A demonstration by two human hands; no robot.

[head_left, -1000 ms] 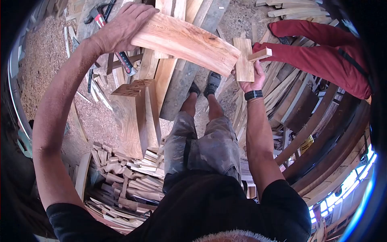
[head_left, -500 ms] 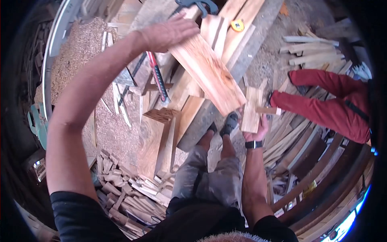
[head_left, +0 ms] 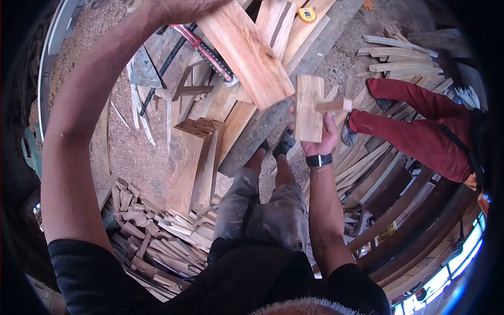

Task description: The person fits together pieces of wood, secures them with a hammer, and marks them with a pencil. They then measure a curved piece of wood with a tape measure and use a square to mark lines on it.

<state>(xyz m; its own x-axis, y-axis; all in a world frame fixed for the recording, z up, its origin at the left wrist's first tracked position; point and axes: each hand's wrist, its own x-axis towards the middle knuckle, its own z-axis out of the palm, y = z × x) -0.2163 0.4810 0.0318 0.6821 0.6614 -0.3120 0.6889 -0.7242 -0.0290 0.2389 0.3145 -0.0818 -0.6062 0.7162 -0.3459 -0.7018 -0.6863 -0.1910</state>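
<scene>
A broad light wooden board (head_left: 247, 55) slants across the upper middle, its near end close beside the block. My left hand (head_left: 202, 7) grips its far end at the top edge of the view, with most of the fingers cut off. My right hand (head_left: 328, 135) is closed around a wooden block (head_left: 310, 107) with a short wooden bar (head_left: 331, 105) sticking out to the right. Fingertips show at the block's left side. Below the board lies a red-and-black tool (head_left: 210, 56). A yellow tape measure (head_left: 307, 14) rests on the planks to the right of the board.
Thick planks (head_left: 184, 173) stand in front of my legs. Wood offcuts (head_left: 163, 247) are heaped at lower left, and sawdust (head_left: 144, 157) covers the floor. A person in red trousers (head_left: 415, 126) is at the right, beside stacked wood strips (head_left: 404, 62). A metal triangular piece (head_left: 144, 71) lies at left.
My left hand and the board have moved up and left, putting much of the hand out of view. My right hand has raised the block up and left. The camera view has shifted a little.
</scene>
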